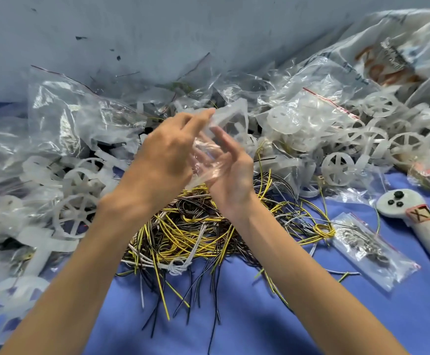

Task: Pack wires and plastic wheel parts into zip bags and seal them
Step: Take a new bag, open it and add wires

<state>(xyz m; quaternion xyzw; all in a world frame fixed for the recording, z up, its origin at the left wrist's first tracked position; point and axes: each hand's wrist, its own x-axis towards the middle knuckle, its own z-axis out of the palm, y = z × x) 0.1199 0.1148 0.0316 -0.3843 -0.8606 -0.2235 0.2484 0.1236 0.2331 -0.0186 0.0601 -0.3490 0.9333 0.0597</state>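
Note:
Both my hands are raised over the middle of the table with a small clear zip bag (210, 160) between them. My left hand (165, 155) pinches the bag's upper edge with its fingertips. My right hand (230, 172) has the bag against its palm, fingers loosely curled round it. Whether anything is inside the bag I cannot tell. Directly below lies a tangled pile of yellow, black and white wires (188, 234). White plastic wheel parts (337, 167) are heaped to the right, and more wheels (77, 213) lie at the left.
Crumpled clear bags (80, 119) crowd the back against a grey wall. A sealed zip bag of small metal parts (367, 249) and a white hand controller (419, 221) lie on the blue cloth (247, 324) at right. A large printed sack (393, 60) fills the far right.

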